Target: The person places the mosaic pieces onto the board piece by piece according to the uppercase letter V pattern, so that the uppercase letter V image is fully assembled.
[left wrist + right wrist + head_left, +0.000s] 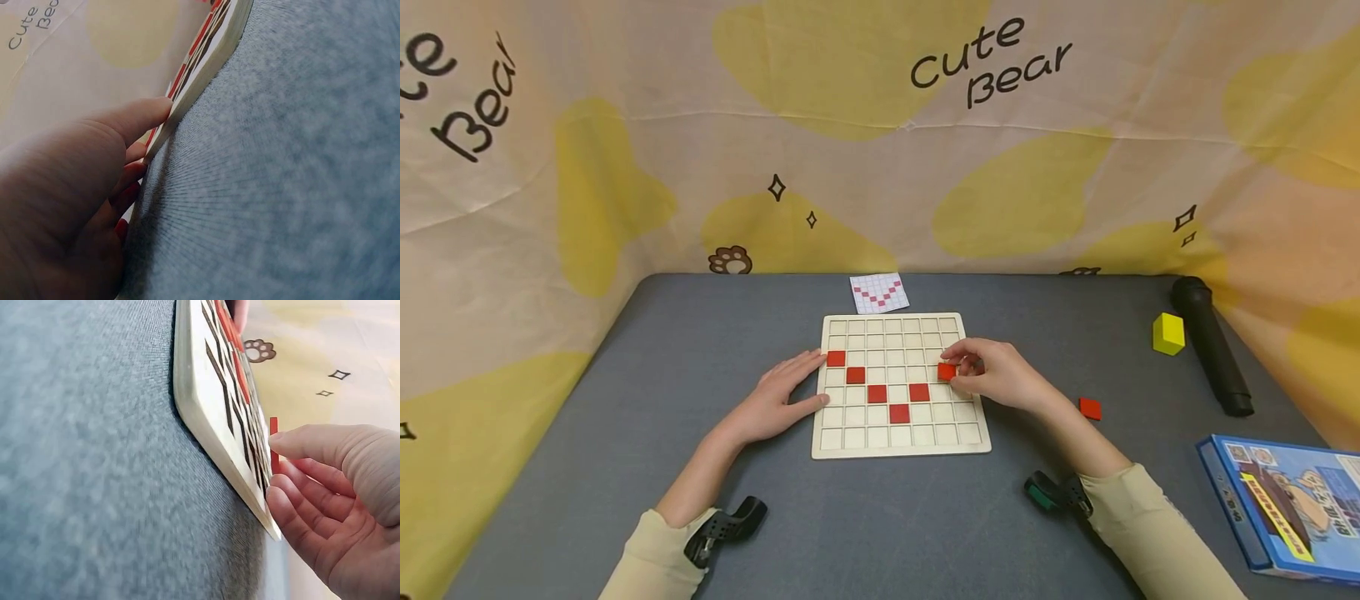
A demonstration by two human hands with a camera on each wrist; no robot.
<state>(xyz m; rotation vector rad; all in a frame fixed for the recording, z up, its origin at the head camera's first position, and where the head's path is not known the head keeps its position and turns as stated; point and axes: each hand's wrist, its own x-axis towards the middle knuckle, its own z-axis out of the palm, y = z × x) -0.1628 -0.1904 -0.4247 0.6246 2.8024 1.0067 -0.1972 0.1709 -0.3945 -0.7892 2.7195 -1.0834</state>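
A pale wooden grid board [854,439] lies on the dark table, with several red square tiles set in its cells, such as the tile [899,413] at the lowest point of their slanting lines. My right hand [1000,373] pinches another red tile [947,372] between thumb and fingers over the board's right side. In the right wrist view that tile [274,445] appears edge-on, just above the grid. My left hand [781,395] rests at the board's left edge, fingers extended, thumb [147,115] touching the rim.
Behind the board lies a small pattern card [879,293] with a V of red squares. One loose red tile [1090,408] is beside my right forearm. Farther right are a yellow cube [1168,334], a black cylindrical object [1213,350] and a blue box [1285,508].
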